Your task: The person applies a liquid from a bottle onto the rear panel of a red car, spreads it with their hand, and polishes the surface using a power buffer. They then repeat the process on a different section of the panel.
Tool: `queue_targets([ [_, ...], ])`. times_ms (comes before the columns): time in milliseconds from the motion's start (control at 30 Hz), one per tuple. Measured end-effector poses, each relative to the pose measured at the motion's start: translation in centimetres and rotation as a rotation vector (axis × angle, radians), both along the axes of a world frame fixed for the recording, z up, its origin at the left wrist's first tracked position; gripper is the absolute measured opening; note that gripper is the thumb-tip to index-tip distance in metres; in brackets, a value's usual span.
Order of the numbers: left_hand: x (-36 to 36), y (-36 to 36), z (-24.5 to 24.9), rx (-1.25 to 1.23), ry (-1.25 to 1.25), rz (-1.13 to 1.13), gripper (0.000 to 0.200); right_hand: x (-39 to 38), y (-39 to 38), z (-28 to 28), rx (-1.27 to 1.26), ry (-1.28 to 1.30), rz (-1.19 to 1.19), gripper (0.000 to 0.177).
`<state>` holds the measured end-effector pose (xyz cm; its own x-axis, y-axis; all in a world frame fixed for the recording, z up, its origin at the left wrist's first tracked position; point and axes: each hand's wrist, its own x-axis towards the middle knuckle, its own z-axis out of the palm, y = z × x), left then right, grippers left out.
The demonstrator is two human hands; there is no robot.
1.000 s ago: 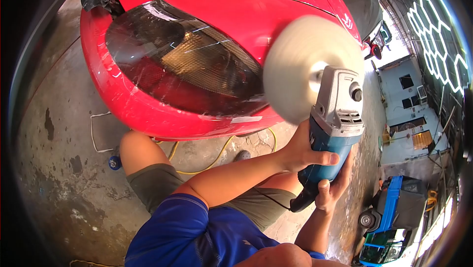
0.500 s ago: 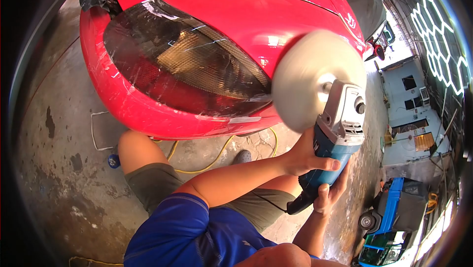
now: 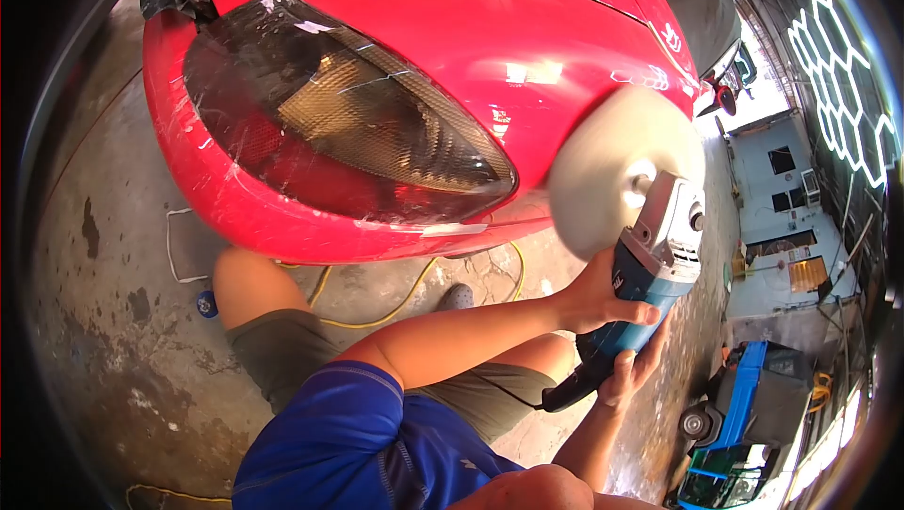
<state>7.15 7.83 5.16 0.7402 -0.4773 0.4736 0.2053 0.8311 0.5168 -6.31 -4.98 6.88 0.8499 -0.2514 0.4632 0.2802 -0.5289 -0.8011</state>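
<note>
My left hand (image 3: 603, 298) is wrapped around the blue body of an angle polisher (image 3: 636, 298), just behind its grey metal head. Lower down, my right hand (image 3: 636, 369) grips the polisher's body from the far side, near the rear handle. The round cream-white polishing pad (image 3: 617, 157) is blurred by spinning. It lies against the red car's bodywork (image 3: 551, 119), right of the headlight; the exact contact is hidden behind the pad. The smoky headlight (image 3: 367, 124) shows scuffs and streaks on its lens.
A yellow cord (image 3: 405, 307) crosses the stained concrete floor (image 3: 113, 340) below the bumper. A blue roll (image 3: 206, 304) lies beside my knee. A blue and dark vehicle (image 3: 744, 416) stands at the right. Hexagonal lights (image 3: 838, 86) glow at the upper right.
The polisher has shifted slightly right and down, with both hands still on it. More of the red panel beside the headlight now shows. The car has drifted slightly left in view.
</note>
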Motion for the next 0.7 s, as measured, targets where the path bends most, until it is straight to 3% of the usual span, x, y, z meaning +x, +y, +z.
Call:
queue_targets([
  [133, 0.6, -1.7, -0.6, 0.056, -0.046, -0.070, 0.100, -0.4, -2.1, -1.6, 0.037, -0.002, -0.025, 0.121],
  [233, 0.2, -3.0, -0.9, 0.057, 0.006, 0.015, 0.089, -0.6, -2.9, -2.7, 0.084, -0.009, -0.025, 0.114],
  [367, -0.3, -3.9, -1.5, 0.088, 0.037, 0.023, 0.088, -1.7, -4.3, -4.7, 0.033, 0.009, -0.128, 0.106],
  [467, -0.7, -3.7, -1.7, 0.053, 0.058, 0.026, 0.085, -2.1, -2.9, -4.0, 0.110, 0.030, -0.126, 0.107],
  [500, -1.0, -3.0, -1.1, 0.041, 0.070, 0.039, 0.082, -2.0, -2.0, -3.4, 0.027, 0.007, -0.134, 0.102],
  [700, -1.7, 1.7, 1.7, -0.047, 0.110, 0.047, 0.074, -1.2, 3.6, 2.3, -0.048, -0.007, -0.004, 0.111],
])
